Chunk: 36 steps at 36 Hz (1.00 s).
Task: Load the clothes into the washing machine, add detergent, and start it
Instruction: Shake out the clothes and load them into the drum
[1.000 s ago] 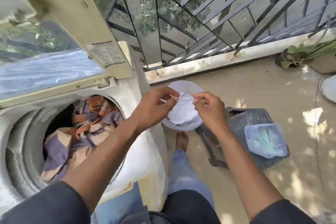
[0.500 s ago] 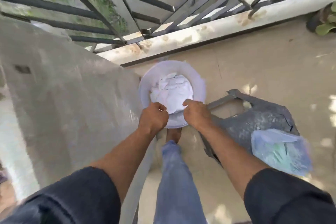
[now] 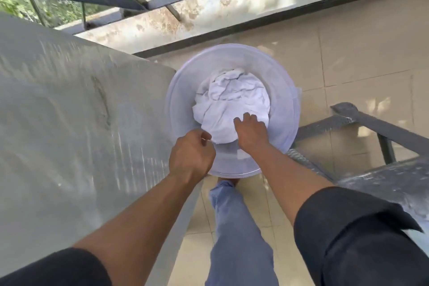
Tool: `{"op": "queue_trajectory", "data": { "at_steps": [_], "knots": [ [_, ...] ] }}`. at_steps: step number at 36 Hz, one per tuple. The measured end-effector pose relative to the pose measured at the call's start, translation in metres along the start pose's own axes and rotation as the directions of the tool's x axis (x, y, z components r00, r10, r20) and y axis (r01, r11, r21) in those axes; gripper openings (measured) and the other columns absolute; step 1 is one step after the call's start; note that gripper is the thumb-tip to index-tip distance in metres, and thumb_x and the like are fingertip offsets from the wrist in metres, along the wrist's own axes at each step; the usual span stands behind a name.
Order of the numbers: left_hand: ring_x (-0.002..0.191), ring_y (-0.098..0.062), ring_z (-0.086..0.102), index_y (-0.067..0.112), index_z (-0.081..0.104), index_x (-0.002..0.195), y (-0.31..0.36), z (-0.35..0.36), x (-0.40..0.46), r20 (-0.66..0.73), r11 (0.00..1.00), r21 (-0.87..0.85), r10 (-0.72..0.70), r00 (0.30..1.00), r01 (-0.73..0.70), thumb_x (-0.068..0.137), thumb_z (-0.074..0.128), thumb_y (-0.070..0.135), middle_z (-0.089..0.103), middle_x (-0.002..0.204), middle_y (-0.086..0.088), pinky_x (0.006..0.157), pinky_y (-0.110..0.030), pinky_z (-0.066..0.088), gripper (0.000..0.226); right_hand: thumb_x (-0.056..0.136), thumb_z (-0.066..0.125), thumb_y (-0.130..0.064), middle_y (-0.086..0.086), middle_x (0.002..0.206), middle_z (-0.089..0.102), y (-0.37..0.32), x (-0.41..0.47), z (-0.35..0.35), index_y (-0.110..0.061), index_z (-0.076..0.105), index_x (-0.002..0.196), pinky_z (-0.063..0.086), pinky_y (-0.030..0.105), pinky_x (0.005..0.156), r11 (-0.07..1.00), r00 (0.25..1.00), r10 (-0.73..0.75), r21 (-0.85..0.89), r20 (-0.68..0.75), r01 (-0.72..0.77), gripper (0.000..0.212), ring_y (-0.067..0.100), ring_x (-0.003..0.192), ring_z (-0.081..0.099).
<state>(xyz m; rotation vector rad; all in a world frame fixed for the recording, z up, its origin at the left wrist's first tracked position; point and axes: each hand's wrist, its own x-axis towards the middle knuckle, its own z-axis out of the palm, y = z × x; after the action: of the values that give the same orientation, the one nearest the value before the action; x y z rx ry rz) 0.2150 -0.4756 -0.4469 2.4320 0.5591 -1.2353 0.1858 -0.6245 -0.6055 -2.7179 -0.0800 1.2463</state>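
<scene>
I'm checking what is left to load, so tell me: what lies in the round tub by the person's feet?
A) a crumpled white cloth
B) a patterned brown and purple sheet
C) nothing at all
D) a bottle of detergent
A: a crumpled white cloth fills the bottom of the pale tub, with the right hand on it and the left hand at its near edge.

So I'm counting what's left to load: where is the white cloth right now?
The white cloth lies bunched in the round pale tub on the floor, centre of the head view, beside the grey machine, under both hands.
</scene>
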Motion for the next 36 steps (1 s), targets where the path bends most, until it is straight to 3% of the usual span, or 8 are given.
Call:
{"op": "queue_trajectory", "data": {
  "at_steps": [5,10,16,20,24,28,32,36],
  "knots": [
    [0.094,-0.017,0.061,0.027,0.071,0.127,-0.008,0.007,0.019,-0.023,1.0,-0.019,-0.007,1.0,0.007,0.101,0.057,0.026,0.068,0.108,0.009,0.081,-0.025,0.042,0.029,0.087,0.065,-0.004,0.01,0.122,0.052,0.002,0.022,0.015,-0.016,0.058,0.122,0.045,0.04,0.086,0.995,1.0,0.006,-0.104,0.028,-0.004,0.038,0.032,0.116,0.053],
    [0.089,-0.017,0.062,0.027,0.072,0.12,-0.012,0.006,0.027,-0.007,1.0,-0.008,-0.021,1.0,0.021,0.101,0.058,0.028,0.068,0.102,0.01,0.073,-0.023,0.042,0.024,0.091,0.063,-0.009,0.009,0.123,0.059,0.002,0.027,0.007,-0.019,0.065,0.121,0.043,0.041,0.094,0.999,0.996,-0.005,-0.044,0.085,0.008,0.031,0.031,0.12,0.054],
    [0.105,-0.027,0.067,0.02,0.07,0.127,-0.012,0.012,0.017,0.106,0.997,-0.016,-0.073,0.992,0.075,0.102,0.059,0.029,0.074,0.124,-0.004,0.087,-0.031,0.048,0.029,0.092,0.062,-0.009,0.006,0.108,0.063,-0.003,-0.012,-0.015,-0.016,0.07,0.1,0.034,0.035,0.074,0.998,0.997,-0.024,0.053,-0.078,0.028,0.014,0.031,0.107,0.058],
    [0.124,-0.031,0.065,0.018,0.062,0.142,-0.013,0.015,-0.009,0.176,0.997,-0.028,-0.067,0.982,0.073,0.101,0.062,0.035,0.069,0.139,-0.007,0.099,-0.034,0.05,0.044,0.094,0.06,-0.014,0.008,0.095,0.067,-0.006,-0.058,-0.05,-0.014,0.07,0.084,0.04,0.036,0.07,0.978,0.98,-0.031,0.198,-0.197,0.071,0.014,0.033,0.094,0.062],
    [0.128,-0.031,0.062,0.016,0.052,0.149,-0.009,0.006,-0.034,0.143,0.998,-0.062,0.0,0.99,0.009,0.101,0.067,0.037,0.064,0.144,-0.008,0.09,-0.03,0.045,0.054,0.1,0.06,-0.019,0.007,0.087,0.07,-0.016,-0.11,-0.086,-0.008,0.068,0.091,0.049,0.043,0.077,0.875,0.971,-0.022,0.466,-0.236,0.133,0.016,0.031,0.084,0.064],
    [0.138,-0.031,0.057,0.025,0.042,0.161,-0.003,-0.017,-0.052,0.08,0.997,-0.05,0.069,0.994,-0.065,0.101,0.066,0.039,0.057,0.156,-0.005,0.103,-0.037,0.047,0.066,0.102,0.059,-0.014,0.002,0.073,0.063,-0.029,-0.164,-0.128,-0.01,0.059,0.089,0.047,0.044,0.067,0.749,0.934,0.034,0.627,-0.357,0.212,0.014,0.023,0.069,0.057],
    [0.14,-0.03,0.057,0.031,0.048,0.159,0.003,-0.047,-0.076,0.023,0.984,-0.006,0.177,0.984,-0.177,0.103,0.063,0.042,0.06,0.155,0.0,0.111,-0.042,0.049,0.058,0.107,0.05,-0.023,-0.008,0.078,0.058,-0.042,-0.219,-0.174,-0.018,0.054,0.094,0.044,0.038,0.065,0.696,0.882,0.071,0.657,-0.465,0.29,0.014,0.012,0.072,0.05],
    [0.12,-0.032,0.067,0.029,0.07,0.136,0.015,-0.079,-0.106,-0.059,0.959,0.003,0.285,0.957,-0.285,0.105,0.06,0.039,0.076,0.126,-0.004,0.095,-0.041,0.055,0.034,0.108,0.043,-0.036,-0.011,0.086,0.062,-0.053,-0.266,-0.221,-0.029,0.053,0.101,0.048,0.036,0.065,0.687,0.831,0.067,0.629,-0.553,0.363,0.014,0.012,0.077,0.057]
  ]
}}
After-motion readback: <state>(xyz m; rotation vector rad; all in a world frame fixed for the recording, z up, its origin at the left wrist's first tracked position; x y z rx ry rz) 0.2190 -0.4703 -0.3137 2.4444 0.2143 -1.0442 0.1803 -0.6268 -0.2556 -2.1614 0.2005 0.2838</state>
